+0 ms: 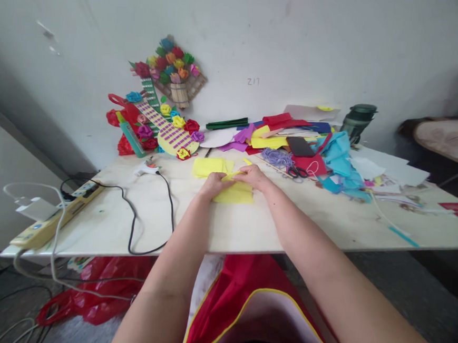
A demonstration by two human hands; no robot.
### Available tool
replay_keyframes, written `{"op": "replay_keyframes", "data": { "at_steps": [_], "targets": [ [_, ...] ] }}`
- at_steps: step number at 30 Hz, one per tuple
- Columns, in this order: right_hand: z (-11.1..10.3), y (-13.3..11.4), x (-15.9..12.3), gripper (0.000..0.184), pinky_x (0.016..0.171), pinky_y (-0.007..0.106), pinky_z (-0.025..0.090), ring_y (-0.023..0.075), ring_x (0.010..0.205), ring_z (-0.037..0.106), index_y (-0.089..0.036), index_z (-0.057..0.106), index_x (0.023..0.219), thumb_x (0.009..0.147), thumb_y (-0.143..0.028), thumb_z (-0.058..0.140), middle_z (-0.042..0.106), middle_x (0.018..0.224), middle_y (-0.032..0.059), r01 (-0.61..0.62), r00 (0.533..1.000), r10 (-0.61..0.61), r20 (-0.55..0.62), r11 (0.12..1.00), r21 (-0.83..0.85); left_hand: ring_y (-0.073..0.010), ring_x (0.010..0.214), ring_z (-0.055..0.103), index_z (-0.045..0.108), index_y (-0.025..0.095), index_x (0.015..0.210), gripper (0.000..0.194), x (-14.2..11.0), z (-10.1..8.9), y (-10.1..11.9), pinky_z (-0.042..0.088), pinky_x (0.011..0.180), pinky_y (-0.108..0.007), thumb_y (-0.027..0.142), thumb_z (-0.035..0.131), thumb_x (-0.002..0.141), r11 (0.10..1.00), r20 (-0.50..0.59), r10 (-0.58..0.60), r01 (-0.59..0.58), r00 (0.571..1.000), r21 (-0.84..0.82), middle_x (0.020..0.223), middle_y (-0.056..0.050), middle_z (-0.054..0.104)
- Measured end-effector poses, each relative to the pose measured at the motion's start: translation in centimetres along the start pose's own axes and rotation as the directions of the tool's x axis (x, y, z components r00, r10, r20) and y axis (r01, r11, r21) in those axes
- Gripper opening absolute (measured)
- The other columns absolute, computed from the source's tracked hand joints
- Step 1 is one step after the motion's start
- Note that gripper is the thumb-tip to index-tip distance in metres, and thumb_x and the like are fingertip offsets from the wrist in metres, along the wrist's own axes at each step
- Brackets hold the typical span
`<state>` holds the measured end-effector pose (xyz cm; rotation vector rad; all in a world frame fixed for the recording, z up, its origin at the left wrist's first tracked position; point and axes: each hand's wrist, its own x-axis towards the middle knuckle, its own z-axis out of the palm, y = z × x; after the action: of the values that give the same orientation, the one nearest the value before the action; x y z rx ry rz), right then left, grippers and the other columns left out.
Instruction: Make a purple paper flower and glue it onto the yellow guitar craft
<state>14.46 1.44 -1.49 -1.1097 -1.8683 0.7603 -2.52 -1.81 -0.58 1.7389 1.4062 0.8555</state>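
Observation:
A sheet of yellow crepe paper (pixel 234 194) lies on the table between my two hands. My left hand (pixel 213 184) is closed on its left side, thumb and fingers pressed together. At its upper right, my right hand (pixel 255 177) pinches the same paper, with a narrow yellow strip running between both hands. Just beyond my left hand rests a folded stack of yellow crepe paper (pixel 208 167). A small yellow scrap (pixel 247 162) is behind my right hand. My fingertips are partly hidden by the paper.
Left: glue gun (pixel 146 169) with black cord, power strip (pixel 54 216), green bottle (pixel 131 136) and paper-flower decorations (pixel 179 130). Right: scissors (pixel 297 172), purple yarn (pixel 276 157), phone (pixel 300 146), blue crepe paper (pixel 339 156) and a dark green tumbler (pixel 357 123). A wall stands behind.

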Motion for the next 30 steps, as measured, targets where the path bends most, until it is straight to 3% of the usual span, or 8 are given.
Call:
{"op": "replay_keyframes", "data": {
  "at_steps": [13, 22, 26, 30],
  "targets": [
    [-0.26, -0.56, -0.15, 0.04, 0.052, 0.024, 0.018, 0.0066, 0.053, 0.024, -0.019, 0.029, 0.048, 0.06, -0.039, 0.062, 0.022, 0.052, -0.0079, -0.048, 0.998, 0.048, 0.031, 0.999, -0.021, -0.0093, 0.049, 0.043, 0.059, 0.013, 0.066, 0.042, 0.26, 0.14, -0.32, 0.029, 0.043, -0.021, 0.051, 0.071, 0.055, 0.998, 0.003, -0.039, 0.039, 0.999, -0.05, 0.056, 0.002, 0.051],
    [-0.17, 0.2, -0.09, 0.043, 0.051, 0.023, 0.021, 0.0066, 0.053, 0.027, -0.018, 0.035, 0.051, 0.058, -0.046, 0.067, 0.026, 0.053, -0.0079, -0.023, 0.998, 0.018, 0.066, 0.996, 0.086, -0.0125, 0.053, 0.051, 0.065, 0.012, 0.076, 0.044, 0.2, 0.01, -0.35, 0.036, 0.046, -0.022, 0.05, 0.071, 0.056, 0.996, 0.031, -0.055, 0.057, 0.998, -0.075, 0.062, -0.001, 0.058],
    [-0.07, 0.18, -0.19, 0.036, 0.049, 0.023, 0.024, 0.0072, 0.052, 0.032, -0.016, 0.047, 0.054, 0.056, -0.046, 0.068, 0.034, 0.052, -0.007, -0.085, 0.994, 0.076, 0.084, 0.99, 0.111, -0.0121, 0.053, 0.05, 0.064, 0.012, 0.074, 0.043, 0.08, -0.03, -0.21, 0.035, 0.045, -0.022, 0.051, 0.071, 0.056, 0.997, 0.026, -0.053, 0.055, 0.998, -0.051, 0.062, -0.001, 0.058],
    [-0.16, -0.14, -0.25, 0.036, 0.047, 0.023, 0.022, 0.0068, 0.05, 0.03, -0.017, 0.043, 0.049, 0.055, -0.044, 0.067, 0.031, 0.048, -0.0073, -0.108, 0.993, 0.106, 0.047, 0.992, 0.059, -0.0114, 0.052, 0.049, 0.063, 0.012, 0.071, 0.045, 0.13, 0.06, -0.3, 0.033, 0.045, -0.022, 0.053, 0.071, 0.054, 0.997, 0.039, -0.039, 0.041, 0.998, -0.064, 0.059, 0.0, 0.056]
  ]
}}
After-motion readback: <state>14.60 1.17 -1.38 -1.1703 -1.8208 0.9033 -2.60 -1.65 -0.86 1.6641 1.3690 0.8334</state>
